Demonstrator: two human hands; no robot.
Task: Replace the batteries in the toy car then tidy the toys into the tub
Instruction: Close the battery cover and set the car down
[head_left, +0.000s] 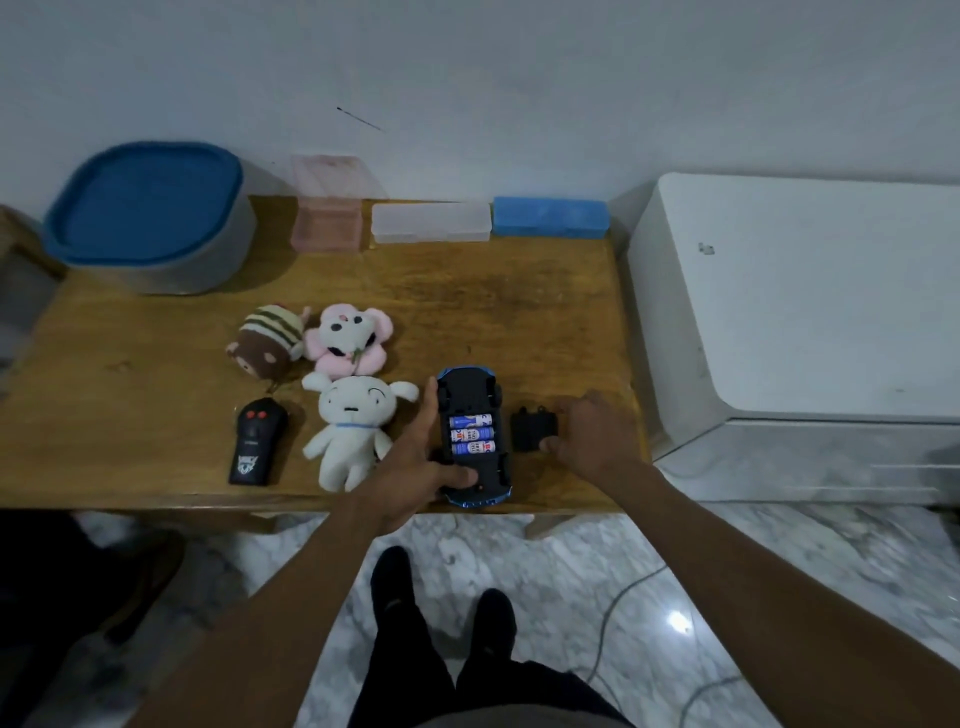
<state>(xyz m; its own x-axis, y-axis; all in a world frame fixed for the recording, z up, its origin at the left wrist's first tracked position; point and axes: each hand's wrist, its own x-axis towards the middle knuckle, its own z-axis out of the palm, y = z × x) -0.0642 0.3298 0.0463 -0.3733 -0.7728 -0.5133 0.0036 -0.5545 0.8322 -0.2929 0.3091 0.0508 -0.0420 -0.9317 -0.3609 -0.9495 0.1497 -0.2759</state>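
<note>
The toy car (470, 395) lies upside down at the lower centre of the frame on the surface (467, 291), with three batteries (471, 434) showing in its open bay. The left hand (410, 467) grips the car, fingers along its side and thumb across its near end. The right hand (592, 436) pinches the black battery cover (527, 426) just right of the car. The blue-lidded tub (228, 249) stands at the upper left.

We face a plain pale painted wall (519, 78) behind a brown wooden table (130, 395). Right of it we see a white round-cornered boxy unit (810, 301), and the grey-veined white marble floor (561, 582) below shows one bright glint (678, 621).
</note>
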